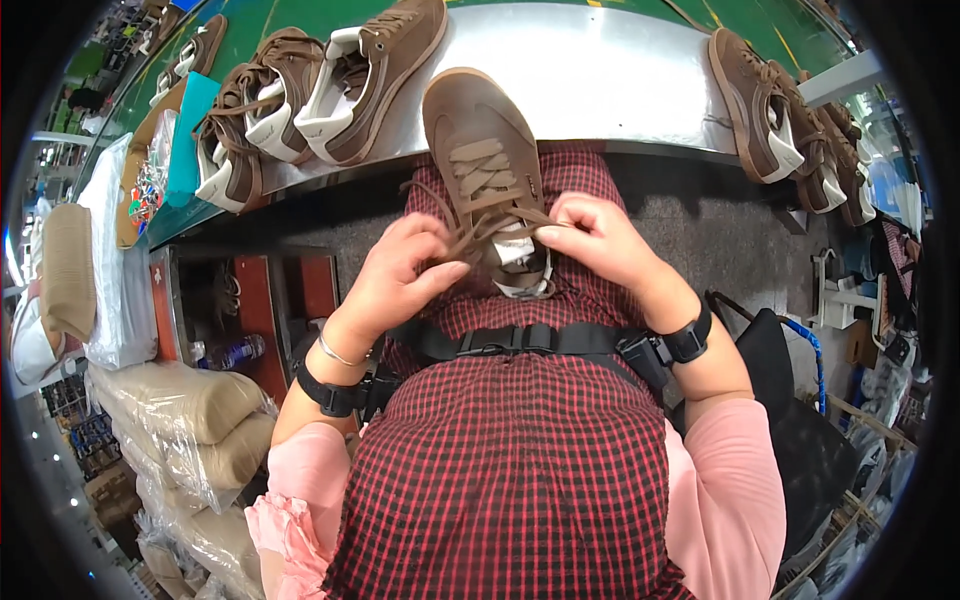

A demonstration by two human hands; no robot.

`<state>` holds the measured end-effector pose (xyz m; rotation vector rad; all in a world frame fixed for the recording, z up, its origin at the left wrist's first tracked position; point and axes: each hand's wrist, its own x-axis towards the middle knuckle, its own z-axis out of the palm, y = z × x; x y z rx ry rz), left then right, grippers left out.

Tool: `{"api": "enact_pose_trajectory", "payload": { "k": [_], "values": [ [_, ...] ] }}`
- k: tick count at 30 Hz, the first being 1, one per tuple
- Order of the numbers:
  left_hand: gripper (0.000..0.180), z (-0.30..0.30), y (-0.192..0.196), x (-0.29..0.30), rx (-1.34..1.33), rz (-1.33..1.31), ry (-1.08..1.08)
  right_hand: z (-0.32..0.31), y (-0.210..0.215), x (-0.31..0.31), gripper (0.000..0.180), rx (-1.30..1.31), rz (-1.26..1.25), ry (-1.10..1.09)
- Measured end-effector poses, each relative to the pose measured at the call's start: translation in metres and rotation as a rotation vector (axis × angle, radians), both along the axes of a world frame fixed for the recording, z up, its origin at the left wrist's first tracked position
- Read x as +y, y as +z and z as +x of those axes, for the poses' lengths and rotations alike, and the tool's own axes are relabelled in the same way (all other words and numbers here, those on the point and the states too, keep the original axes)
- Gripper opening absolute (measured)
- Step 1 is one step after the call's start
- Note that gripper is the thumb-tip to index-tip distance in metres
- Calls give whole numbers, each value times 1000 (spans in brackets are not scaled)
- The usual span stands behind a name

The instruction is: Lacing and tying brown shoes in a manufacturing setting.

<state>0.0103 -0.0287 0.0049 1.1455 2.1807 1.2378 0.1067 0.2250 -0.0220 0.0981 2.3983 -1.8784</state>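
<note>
A brown sneaker [480, 125] with a tan sole rests on my lap, its toe pointing away against the metal table's edge. Its brown shoelace [485, 222] is threaded through the eyelets, and the loose ends cross over the tongue. My left hand [412, 268] pinches a loop of lace left of the shoe's opening; that part is slightly blurred. On the other side, my right hand [595, 235] holds the lace between thumb and forefinger. White lining shows inside the shoe's opening, near my body.
More brown sneakers [372, 80] stand at the left of the metal table [590, 70], and another group of sneakers [755, 105] at its right end. Bagged tan bundles [190, 400] are stacked at my left. A box [150, 180] of small coloured items sits beyond them. At right is a black chair [790, 430].
</note>
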Motion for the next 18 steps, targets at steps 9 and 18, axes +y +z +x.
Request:
{"api": "enact_pose_trajectory", "payload": {
  "k": [9, 18],
  "values": [
    [11, -25, -39, -13, -883, 236, 227, -2, -35, 42, 17, 19, -375, 47],
    [19, -7, 10, 1, 445, 78, 265, 1, 25, 6, 30, 753, 632, -84]
  ]
}}
